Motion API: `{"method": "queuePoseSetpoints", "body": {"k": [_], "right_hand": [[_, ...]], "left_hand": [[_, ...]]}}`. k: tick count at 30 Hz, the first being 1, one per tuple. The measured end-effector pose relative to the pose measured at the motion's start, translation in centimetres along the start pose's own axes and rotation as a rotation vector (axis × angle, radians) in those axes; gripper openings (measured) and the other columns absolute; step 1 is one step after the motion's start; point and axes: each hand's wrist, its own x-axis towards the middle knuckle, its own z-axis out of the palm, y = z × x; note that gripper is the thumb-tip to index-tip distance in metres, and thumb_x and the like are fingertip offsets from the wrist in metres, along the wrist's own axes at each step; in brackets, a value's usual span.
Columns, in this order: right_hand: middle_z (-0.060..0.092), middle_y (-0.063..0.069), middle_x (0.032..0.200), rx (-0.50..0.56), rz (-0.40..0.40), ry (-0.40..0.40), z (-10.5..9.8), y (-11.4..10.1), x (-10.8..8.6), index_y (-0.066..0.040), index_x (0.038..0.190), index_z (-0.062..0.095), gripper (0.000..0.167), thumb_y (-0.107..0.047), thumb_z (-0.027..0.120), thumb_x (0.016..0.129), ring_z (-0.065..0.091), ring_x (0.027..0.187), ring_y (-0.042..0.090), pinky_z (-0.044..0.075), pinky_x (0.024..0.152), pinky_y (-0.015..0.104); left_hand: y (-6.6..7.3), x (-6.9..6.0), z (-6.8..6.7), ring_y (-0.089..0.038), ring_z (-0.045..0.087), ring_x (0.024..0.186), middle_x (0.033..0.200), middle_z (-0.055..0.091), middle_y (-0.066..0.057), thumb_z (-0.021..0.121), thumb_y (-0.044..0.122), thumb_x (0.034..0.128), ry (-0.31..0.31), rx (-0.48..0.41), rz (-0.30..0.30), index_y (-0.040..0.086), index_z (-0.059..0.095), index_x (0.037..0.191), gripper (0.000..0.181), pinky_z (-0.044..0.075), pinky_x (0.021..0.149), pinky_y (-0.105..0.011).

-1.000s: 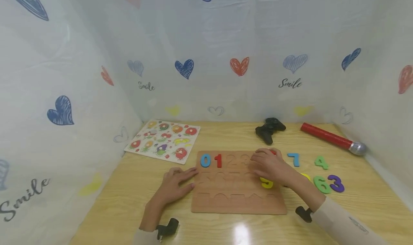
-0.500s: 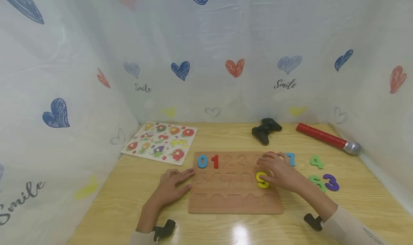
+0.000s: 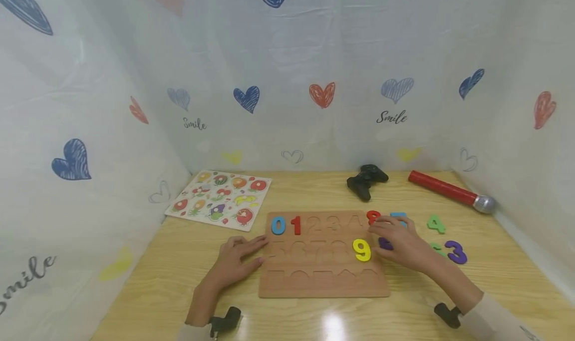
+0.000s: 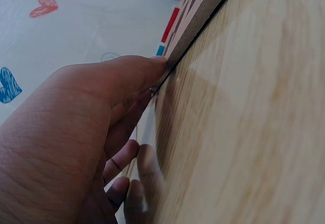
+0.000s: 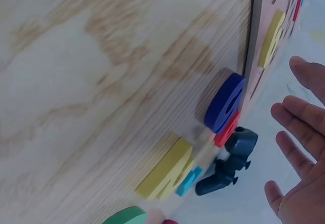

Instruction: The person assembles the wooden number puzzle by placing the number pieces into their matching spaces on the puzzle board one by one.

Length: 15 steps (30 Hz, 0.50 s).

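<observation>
A wooden number board (image 3: 310,284) lies on the table with a blue 0 (image 3: 278,225) and a red 1 (image 3: 295,225) in its top row. The yellow 9 (image 3: 362,250) lies at the right end of the middle row; whether it is fully seated I cannot tell. My left hand (image 3: 235,260) touches the board's left edge with extended fingers. Just off the right edge hovers my right hand (image 3: 402,245), fingers spread and holding nothing. It partly covers a red 8 (image 3: 373,216), a purple number (image 3: 385,243) and a blue 7 (image 3: 398,214) in the head view.
Right of the board lie a green 4 (image 3: 435,224), a purple 3 (image 3: 455,252) and a yellow number (image 5: 165,170). Behind are a black game controller (image 3: 367,181) and a red microphone (image 3: 451,191). A fruit puzzle board (image 3: 218,199) lies back left.
My right hand has moved right, off the yellow 9, which now shows whole. The red 8 and a purple number have come into sight. My left hand stays at the board's edge.
</observation>
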Motion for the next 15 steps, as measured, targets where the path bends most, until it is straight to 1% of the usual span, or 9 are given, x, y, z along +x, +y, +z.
{"method": "queuePoseSetpoints", "body": {"k": [8,15], "right_hand": [[0.068,0.008,0.123,-0.03,0.059,-0.039,-0.5,0.6,-0.9,-0.009,0.12,0.071,0.042,-0.021,0.084,0.082,0.048,0.126,0.038,0.023,0.098,0.067],[0.069,0.007,0.119,-0.035,0.077,-0.023,-0.6,1.3,-1.7,-0.01,0.118,0.072,0.044,-0.029,0.085,0.081,0.048,0.125,0.039,0.024,0.097,0.067]], "left_hand": [[-0.2,0.0,0.1,-0.023,0.039,0.119,0.148,0.05,0.015,0.065,0.046,0.0948,-0.001,-0.003,-0.008,0.033,0.06,0.14,0.047,0.027,0.093,-0.053],[-0.2,0.0,0.1,-0.022,0.039,0.119,0.148,0.05,0.014,0.065,0.046,0.0948,0.004,-0.007,0.0,0.033,0.06,0.14,0.047,0.027,0.093,-0.053]]}}
